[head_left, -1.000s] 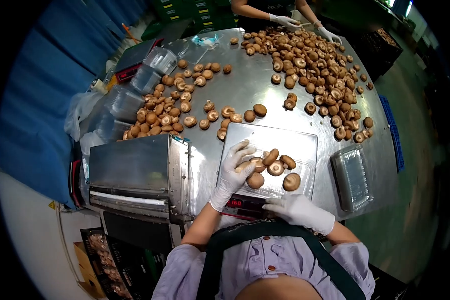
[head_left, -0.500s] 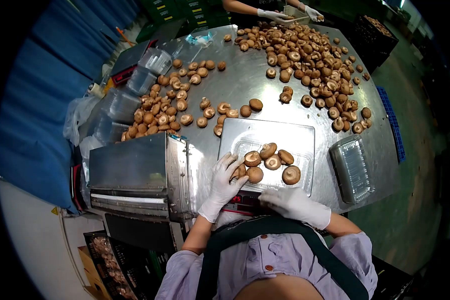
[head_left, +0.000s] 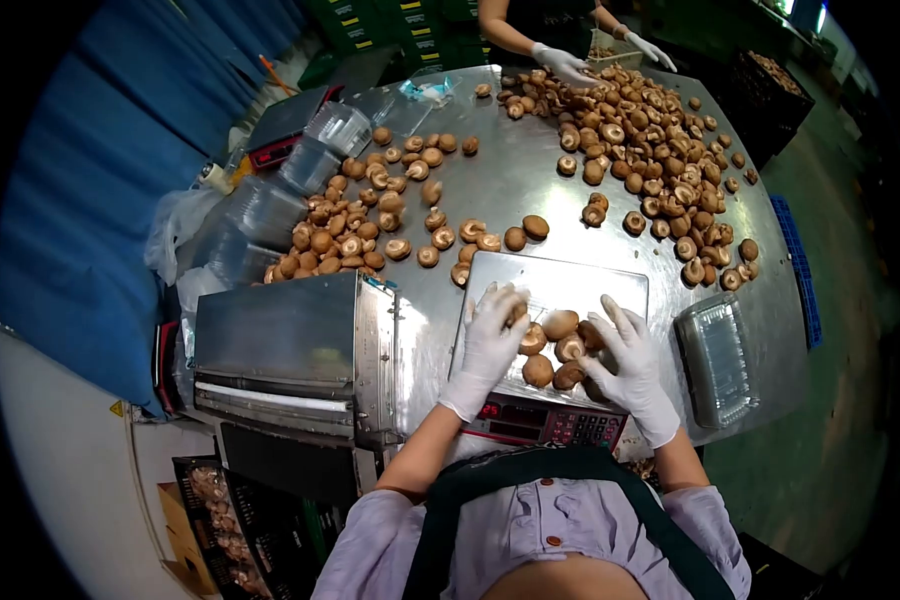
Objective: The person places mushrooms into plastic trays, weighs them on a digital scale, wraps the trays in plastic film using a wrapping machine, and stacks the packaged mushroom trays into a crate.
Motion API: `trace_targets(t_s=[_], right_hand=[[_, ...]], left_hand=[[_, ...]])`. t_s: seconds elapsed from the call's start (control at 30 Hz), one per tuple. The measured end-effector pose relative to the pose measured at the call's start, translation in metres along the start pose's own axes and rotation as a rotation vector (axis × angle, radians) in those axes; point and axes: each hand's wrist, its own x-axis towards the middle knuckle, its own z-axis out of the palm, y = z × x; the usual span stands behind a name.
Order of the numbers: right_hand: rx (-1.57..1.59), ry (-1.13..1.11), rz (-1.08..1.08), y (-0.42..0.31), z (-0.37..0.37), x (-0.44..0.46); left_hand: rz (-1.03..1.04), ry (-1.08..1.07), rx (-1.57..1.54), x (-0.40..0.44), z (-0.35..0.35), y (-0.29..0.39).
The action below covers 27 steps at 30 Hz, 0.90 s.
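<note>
A metal scale with a red digital display carries a clear tray with several brown mushrooms. My left hand, in a white glove, is over the tray's left side, its fingers curled round a mushroom. On the right side of the tray, my gloved right hand has its fingers spread and touches mushrooms at the right of the group. Part of those mushrooms is hidden under its fingers.
Loose mushrooms lie in a large pile at the back right and a smaller one at the left. Stacked clear trays stand right of the scale. A metal machine stands left. A co-worker's gloved hands are at the far edge.
My right hand has moved up from the scale's front edge onto the mushrooms. My left hand has closed round a mushroom and lifted a little. The co-worker's hands have shifted.
</note>
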Motion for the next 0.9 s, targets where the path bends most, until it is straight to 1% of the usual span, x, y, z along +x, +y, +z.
trace_targets(t_s=[0.07,0.1,0.13,0.2,0.23,0.27,0.33,0.37,0.43,0.47,0.53,0.57,0.63,0.67,0.73,0.77,0.8,0.87,0.9], right_hand=[[-0.019,-0.16,-0.036,0.008,0.022,0.0],[0.012,-0.222,-0.078,0.013,0.031,-0.001],[0.017,-0.224,-0.082,0.018,0.034,-0.002],[0.085,-0.246,-0.066,0.019,0.033,0.005],[0.141,-0.233,-0.034,0.018,0.032,0.007],[0.142,-0.235,-0.035,0.02,0.033,0.007],[0.204,-0.231,0.02,0.023,0.035,0.006],[0.193,-0.237,0.024,0.021,0.034,0.008],[0.205,-0.235,0.033,0.021,0.035,0.007],[0.214,-0.227,0.042,0.022,0.035,0.006],[0.23,-0.217,0.046,0.021,0.033,0.009],[0.248,-0.205,0.049,0.02,0.032,0.009],[0.27,-0.193,0.082,0.022,0.034,0.006],[0.299,-0.179,0.098,0.023,0.036,0.006],[0.284,-0.169,0.098,0.023,0.036,0.006],[0.279,-0.162,0.089,0.023,0.037,0.006],[0.275,-0.156,0.075,0.024,0.037,0.005],[0.293,-0.157,0.083,0.027,0.04,0.003],[0.29,-0.155,0.08,0.028,0.041,0.003]], left_hand=[[0.133,-0.074,0.379,-0.005,0.004,0.0],[0.134,-0.113,0.308,-0.005,0.004,-0.002],[0.129,-0.111,0.312,-0.005,0.002,-0.005],[0.257,-0.154,0.376,-0.005,-0.008,-0.004],[0.268,-0.175,0.347,-0.006,-0.014,-0.002],[0.266,-0.175,0.347,-0.005,-0.014,-0.006],[0.241,-0.214,0.058,-0.005,-0.013,-0.019],[0.236,-0.213,0.058,-0.003,-0.014,-0.022],[0.19,-0.203,-0.093,0.0,-0.015,-0.029],[0.187,-0.204,-0.095,0.0,-0.015,-0.027],[0.261,-0.14,0.164,0.001,-0.013,-0.023],[0.263,-0.15,0.155,0.003,-0.015,-0.018],[0.035,-0.222,0.081,0.008,-0.023,-0.008],[0.038,-0.238,0.07,0.008,-0.024,-0.006],[0.042,0.026,0.053,0.008,-0.024,-0.005],[0.197,0.031,0.113,0.014,-0.024,-0.012],[0.198,0.028,0.107,0.013,-0.022,-0.012],[-0.361,0.008,-0.369,0.013,-0.021,-0.009],[-0.389,0.047,-0.583,0.014,-0.018,-0.017]])
